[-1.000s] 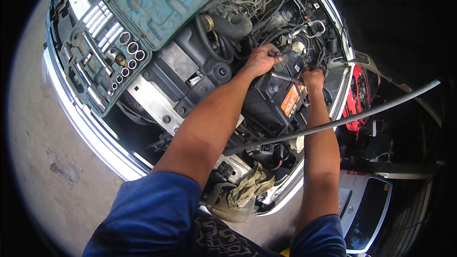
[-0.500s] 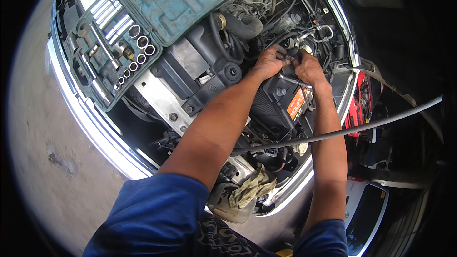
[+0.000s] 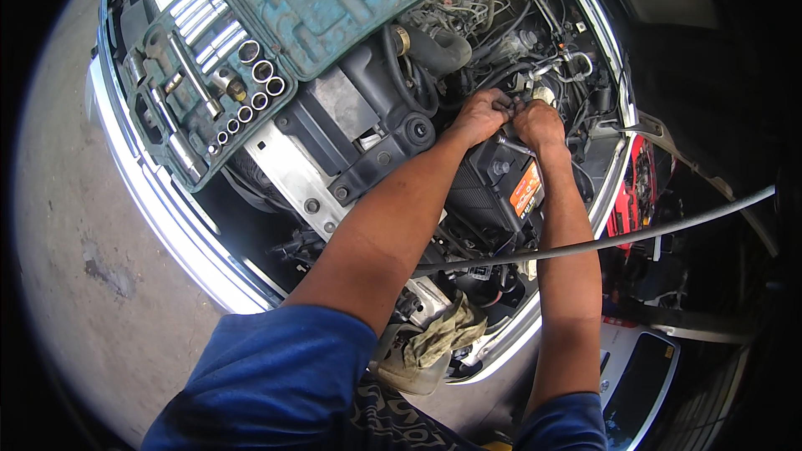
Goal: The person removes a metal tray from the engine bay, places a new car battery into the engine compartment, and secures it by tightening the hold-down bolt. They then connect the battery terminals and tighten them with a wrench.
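At the far end of a black car battery (image 3: pixel 478 194) with an orange label, both hands work close together. My left hand (image 3: pixel 483 117) has its fingers and thumb pinched on something small and dark that I cannot make out. Right against it, my right hand (image 3: pixel 540 125) is curled closed with its knuckles up, hiding whatever is in its fingers. A shiny metal bar (image 3: pixel 515 146) lies across the battery top, partly behind my right wrist. Near it a battery post (image 3: pixel 499 167) shows.
An open teal socket case (image 3: pixel 334 8) rests across the car's front, with several sockets (image 3: pixel 260 101) in it. A grey prop rod (image 3: pixel 643 235) crosses above my right forearm. A crumpled cloth (image 3: pixel 447 334) lies near me. Dark hoses (image 3: pixel 439 52) run beyond the engine cover.
My right hand has drawn closer to my left, and its fingers are more tucked in. The whole view has shifted slightly; the case and battery lie as before.
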Demonstrator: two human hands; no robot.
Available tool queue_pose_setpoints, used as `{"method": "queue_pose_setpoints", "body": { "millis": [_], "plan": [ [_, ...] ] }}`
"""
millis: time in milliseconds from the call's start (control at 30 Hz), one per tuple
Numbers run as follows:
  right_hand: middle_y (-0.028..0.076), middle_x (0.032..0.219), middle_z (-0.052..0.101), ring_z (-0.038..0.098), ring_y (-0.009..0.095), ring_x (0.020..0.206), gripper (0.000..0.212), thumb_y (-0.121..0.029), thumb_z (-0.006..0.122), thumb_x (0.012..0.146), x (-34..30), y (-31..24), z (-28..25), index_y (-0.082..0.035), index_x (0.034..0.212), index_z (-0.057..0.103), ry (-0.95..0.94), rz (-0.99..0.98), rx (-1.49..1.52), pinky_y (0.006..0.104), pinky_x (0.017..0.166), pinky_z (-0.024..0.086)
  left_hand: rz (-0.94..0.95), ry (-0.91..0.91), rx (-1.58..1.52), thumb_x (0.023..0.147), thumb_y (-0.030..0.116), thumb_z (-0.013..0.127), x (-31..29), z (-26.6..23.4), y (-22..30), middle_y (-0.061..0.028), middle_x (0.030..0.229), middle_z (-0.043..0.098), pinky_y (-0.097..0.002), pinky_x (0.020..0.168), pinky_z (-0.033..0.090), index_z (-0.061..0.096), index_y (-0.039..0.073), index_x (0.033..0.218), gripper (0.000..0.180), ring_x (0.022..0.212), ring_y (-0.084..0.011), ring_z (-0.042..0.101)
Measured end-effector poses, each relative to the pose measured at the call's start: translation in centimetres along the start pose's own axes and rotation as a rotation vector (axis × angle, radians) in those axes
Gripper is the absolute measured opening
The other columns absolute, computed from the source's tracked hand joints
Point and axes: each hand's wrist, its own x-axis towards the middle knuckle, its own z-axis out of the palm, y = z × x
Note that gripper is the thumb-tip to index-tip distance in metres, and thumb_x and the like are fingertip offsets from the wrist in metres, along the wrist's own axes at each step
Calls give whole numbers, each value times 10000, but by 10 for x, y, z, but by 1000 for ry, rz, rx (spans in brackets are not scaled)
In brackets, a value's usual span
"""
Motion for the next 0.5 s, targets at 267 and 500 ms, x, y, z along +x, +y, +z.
{"method": "queue_pose_setpoints", "body": {
  "millis": [267, 500],
  "plan": [
    [291, 1235, 685, 651, 415, 1207, 542, -418, 479, 1045, 0, -1, -3, 69, 1191, 670, -28, -116, -92, 470, 1027, 517, -51, -6, -35, 861, 122, 747, -2, -1, 5, -78, 978, 750, -302, 886, 514, 734, 29, 1132, 287, 922, -176, 683],
    [276, 1277, 673, 644, 402, 1229, 503, -372, 447, 1049, -7, -6, -12, 40, 1157, 713, -30, -30, -57, 443, 1034, 515, -62, -16, -37, 852, 107, 730, 0, -1, 3, -88, 1010, 758, -296, 896, 512, 741, 12, 1135, 299, 938, -174, 688]
  ]
}}
